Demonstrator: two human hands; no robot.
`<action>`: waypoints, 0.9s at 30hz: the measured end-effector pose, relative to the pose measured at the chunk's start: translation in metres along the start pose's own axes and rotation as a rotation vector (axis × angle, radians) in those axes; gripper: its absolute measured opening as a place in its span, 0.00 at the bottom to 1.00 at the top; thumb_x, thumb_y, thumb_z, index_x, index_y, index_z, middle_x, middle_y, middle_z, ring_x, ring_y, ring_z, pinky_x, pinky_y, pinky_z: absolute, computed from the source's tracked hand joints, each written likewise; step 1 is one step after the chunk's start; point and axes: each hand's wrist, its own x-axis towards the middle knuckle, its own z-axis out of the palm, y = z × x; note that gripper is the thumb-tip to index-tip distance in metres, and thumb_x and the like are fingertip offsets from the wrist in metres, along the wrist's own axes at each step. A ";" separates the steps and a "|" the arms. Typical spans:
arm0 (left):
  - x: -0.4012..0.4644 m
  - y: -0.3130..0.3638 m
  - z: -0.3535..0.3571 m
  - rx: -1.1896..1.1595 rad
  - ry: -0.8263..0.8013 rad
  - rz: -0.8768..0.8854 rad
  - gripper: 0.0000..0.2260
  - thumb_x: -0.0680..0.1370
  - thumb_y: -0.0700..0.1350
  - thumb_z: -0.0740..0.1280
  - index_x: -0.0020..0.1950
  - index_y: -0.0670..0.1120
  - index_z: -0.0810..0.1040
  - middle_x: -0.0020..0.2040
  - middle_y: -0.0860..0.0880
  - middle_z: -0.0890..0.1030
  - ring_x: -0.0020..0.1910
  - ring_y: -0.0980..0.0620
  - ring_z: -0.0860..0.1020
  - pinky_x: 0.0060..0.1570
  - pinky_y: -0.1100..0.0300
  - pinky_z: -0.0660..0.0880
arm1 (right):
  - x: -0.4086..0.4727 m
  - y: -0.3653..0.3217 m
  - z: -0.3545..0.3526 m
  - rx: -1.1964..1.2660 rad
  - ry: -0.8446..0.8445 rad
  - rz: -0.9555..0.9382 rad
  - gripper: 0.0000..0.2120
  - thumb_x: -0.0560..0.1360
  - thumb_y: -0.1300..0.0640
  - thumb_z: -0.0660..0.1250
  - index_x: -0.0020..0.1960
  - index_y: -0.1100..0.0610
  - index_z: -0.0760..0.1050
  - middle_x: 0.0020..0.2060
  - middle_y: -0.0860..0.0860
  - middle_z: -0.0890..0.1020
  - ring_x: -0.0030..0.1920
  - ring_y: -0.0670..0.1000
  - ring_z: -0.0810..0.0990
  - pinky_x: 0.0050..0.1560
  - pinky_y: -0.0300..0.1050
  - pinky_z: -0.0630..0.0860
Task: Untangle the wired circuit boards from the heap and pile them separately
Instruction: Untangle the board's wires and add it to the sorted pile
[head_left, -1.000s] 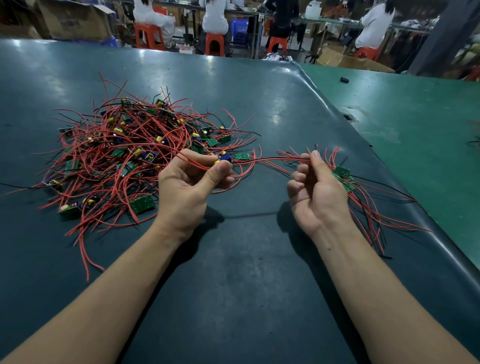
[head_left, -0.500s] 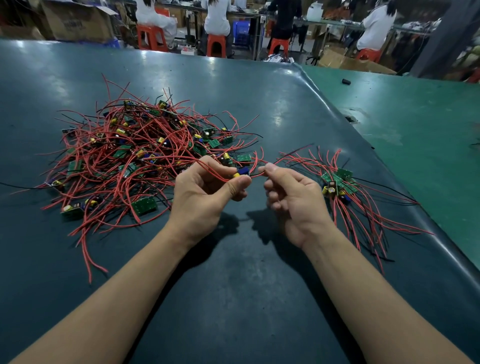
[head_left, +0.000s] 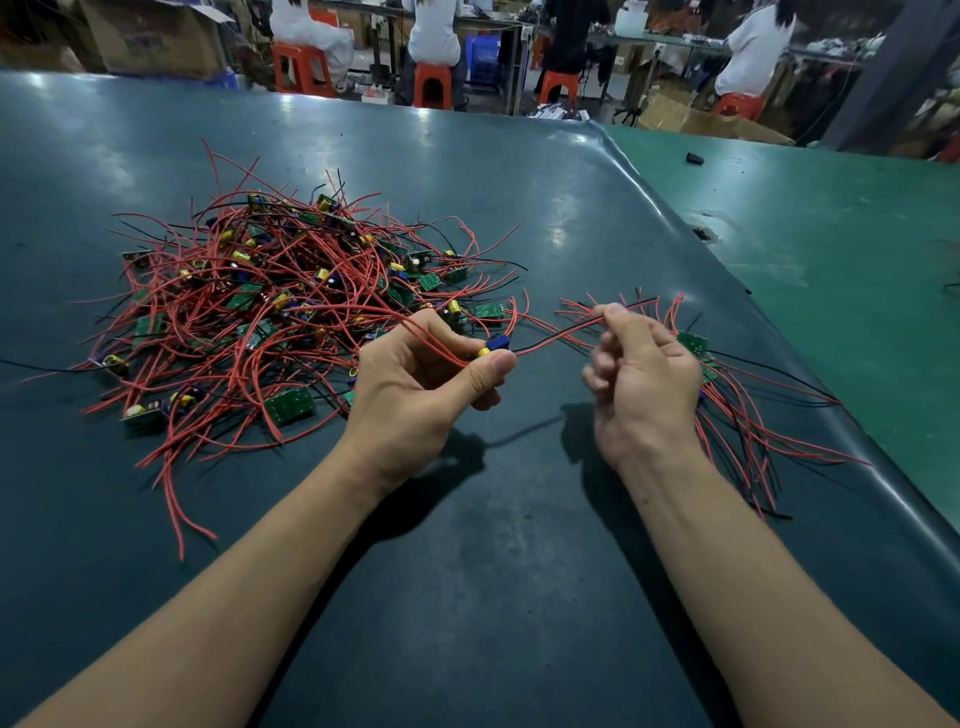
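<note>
Bare mat (head_left: 493, 597) lies open near the edge; heap (head_left: 270, 306) blocks left, sorted pile (head_left: 743, 415) right.

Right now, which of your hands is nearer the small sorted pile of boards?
Right. The right hand sits directly in front of the sorted pile, overlapping it; the left hand is farther left, beside the big heap.

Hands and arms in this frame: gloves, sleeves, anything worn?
Nothing worn that shows. The left hand and right hand are bare, no gloves, no rings visible. Both forearms are uncovered up to the frame edge: no sleeves, watch, wrist strap or markings in view.
</note>
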 end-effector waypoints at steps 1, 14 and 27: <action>0.000 0.000 0.000 -0.005 0.005 0.002 0.10 0.68 0.40 0.75 0.40 0.38 0.75 0.33 0.44 0.82 0.29 0.48 0.82 0.33 0.59 0.78 | 0.002 -0.002 -0.002 0.001 0.029 -0.030 0.09 0.77 0.66 0.66 0.38 0.60 0.75 0.23 0.47 0.71 0.20 0.43 0.65 0.20 0.34 0.60; 0.003 0.006 -0.007 -0.267 0.092 -0.100 0.08 0.68 0.40 0.73 0.35 0.43 0.74 0.29 0.45 0.80 0.26 0.50 0.78 0.27 0.60 0.76 | -0.007 0.005 -0.010 -0.696 0.071 -0.952 0.06 0.78 0.55 0.67 0.43 0.51 0.71 0.33 0.44 0.74 0.29 0.50 0.71 0.32 0.44 0.70; 0.005 0.004 -0.009 -0.399 -0.076 -0.303 0.10 0.68 0.42 0.72 0.32 0.47 0.72 0.26 0.47 0.73 0.27 0.52 0.78 0.25 0.63 0.74 | -0.025 0.009 0.000 -0.294 -0.551 -0.109 0.06 0.69 0.54 0.73 0.43 0.56 0.85 0.30 0.53 0.78 0.24 0.51 0.69 0.23 0.39 0.65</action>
